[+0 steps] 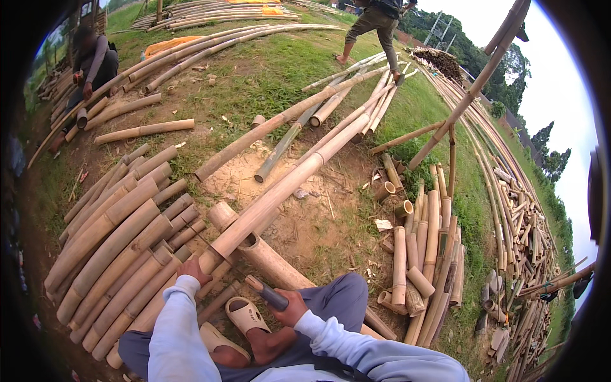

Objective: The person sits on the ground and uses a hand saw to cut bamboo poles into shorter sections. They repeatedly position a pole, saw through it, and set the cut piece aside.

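Note:
A long bamboo pole [318, 155] slants from the far middle down to me. It crosses a thicker bamboo log [275, 261] lying on the ground. My left hand [193, 271] is closed on the pole's near end. My right hand [293, 308] grips the handle of a hand saw [272, 297]. The thin saw blade runs up and left across the pole, just beyond my left hand. How deep the blade sits in the bamboo cannot be made out. Beige sandals [245, 316] on my feet are below the saw.
Cut bamboo pieces [121, 223] are stacked at my left. More short lengths [433, 235] lean at the right beside a slanted bamboo post [468, 99]. Long poles lie ahead. One person [95, 60] crouches at the far left; another [377, 28] walks at the top.

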{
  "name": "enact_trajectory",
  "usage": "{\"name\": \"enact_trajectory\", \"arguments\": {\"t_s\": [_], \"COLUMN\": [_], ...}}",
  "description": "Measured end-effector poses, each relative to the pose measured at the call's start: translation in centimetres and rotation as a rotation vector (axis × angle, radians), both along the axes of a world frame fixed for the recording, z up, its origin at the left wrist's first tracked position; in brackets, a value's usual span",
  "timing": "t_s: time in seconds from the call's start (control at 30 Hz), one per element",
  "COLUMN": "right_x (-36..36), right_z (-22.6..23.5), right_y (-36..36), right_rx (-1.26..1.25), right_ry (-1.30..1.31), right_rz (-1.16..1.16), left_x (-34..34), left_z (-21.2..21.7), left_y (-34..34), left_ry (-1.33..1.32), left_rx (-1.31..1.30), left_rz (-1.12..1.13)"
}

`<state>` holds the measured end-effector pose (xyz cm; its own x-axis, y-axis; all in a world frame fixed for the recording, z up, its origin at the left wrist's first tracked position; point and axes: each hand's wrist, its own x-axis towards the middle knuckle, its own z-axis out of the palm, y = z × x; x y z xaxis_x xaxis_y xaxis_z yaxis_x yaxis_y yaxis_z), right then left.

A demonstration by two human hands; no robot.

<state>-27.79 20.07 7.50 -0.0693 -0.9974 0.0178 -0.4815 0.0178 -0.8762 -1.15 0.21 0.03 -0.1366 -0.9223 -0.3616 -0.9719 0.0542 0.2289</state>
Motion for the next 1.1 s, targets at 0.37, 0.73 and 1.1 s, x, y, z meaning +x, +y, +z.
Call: {"name": "enact_trajectory", "arguments": {"t_s": [0.37,0.73,1.1], "right_x": [-2.7,3.0,0.4], "right_z": [5.6,-3.9,1.1], "right_y": [6.2,-3.5,1.8], "right_rx": [0.077,0.0,0.079], "right_ry": [-0.127,-0.098,-0.069], "right_rz": [0.074,0.04,0.098], "left_x": [1.7,1.8,2.2], "left_z": [-0.3,-1.3,-4.2], "left_y": [-0.6,-0.8,0.0], "left_ry": [0.008,0.005,-0.095], "left_rx": [0.038,-0.067,-0.182], "left_rz": [-0.021,-0.014,0.001]}}
